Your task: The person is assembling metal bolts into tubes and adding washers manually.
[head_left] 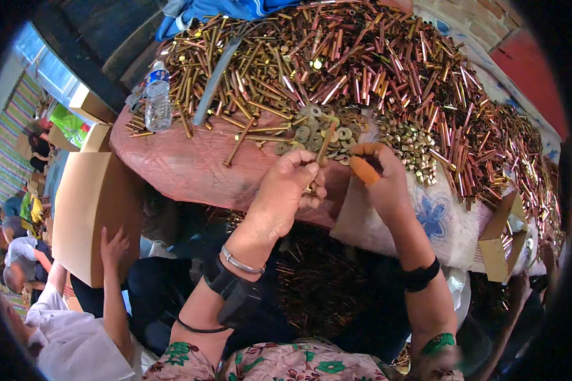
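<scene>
My left hand [293, 181] is closed around a long brass-coloured bolt [326, 141], which rises from between thumb and fingers. To its right, my right hand [386, 181] has orange finger covers [365, 170] on thumb and forefinger. These two fingers curl toward each other in a pinch; whatever lies between their tips is too small to make out. Just beyond both hands lies a heap of flat grey washers [308, 127]. Small shiny nuts [408, 141] are piled past my right hand. A large mound of loose bolts [362, 57] spreads behind them.
A clear plastic bottle [158, 101] and a flat metal strip [217, 82] sit at the mound's left. Another person's hand [114, 246] touches a large cardboard box [86, 209] at left. A small open carton [503, 238] stands at right. More bolts [318, 279] lie below the work surface.
</scene>
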